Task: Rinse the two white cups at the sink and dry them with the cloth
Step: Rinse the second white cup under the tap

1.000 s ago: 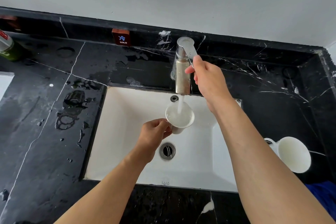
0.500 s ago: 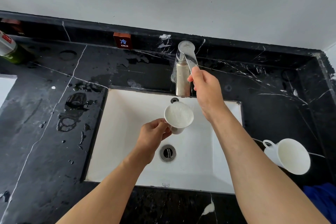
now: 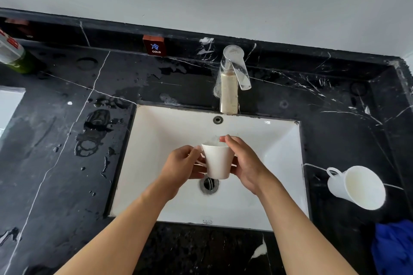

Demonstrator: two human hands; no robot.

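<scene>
Cup [image 3: 218, 162], small, stiff, white and probably wet-slick and breakable, hangs over the sink [image 3: 283, 140] above the drain, left hand [image 3: 182, 166] curled at its handle side, right hand [image 3: 244, 163] wrapped round the wall, fingertips on the rim, a sound two-handed hold.

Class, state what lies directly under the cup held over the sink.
Under the held cup sits the drain in the white sink; the cup's base covers the drain's top edge.
</scene>
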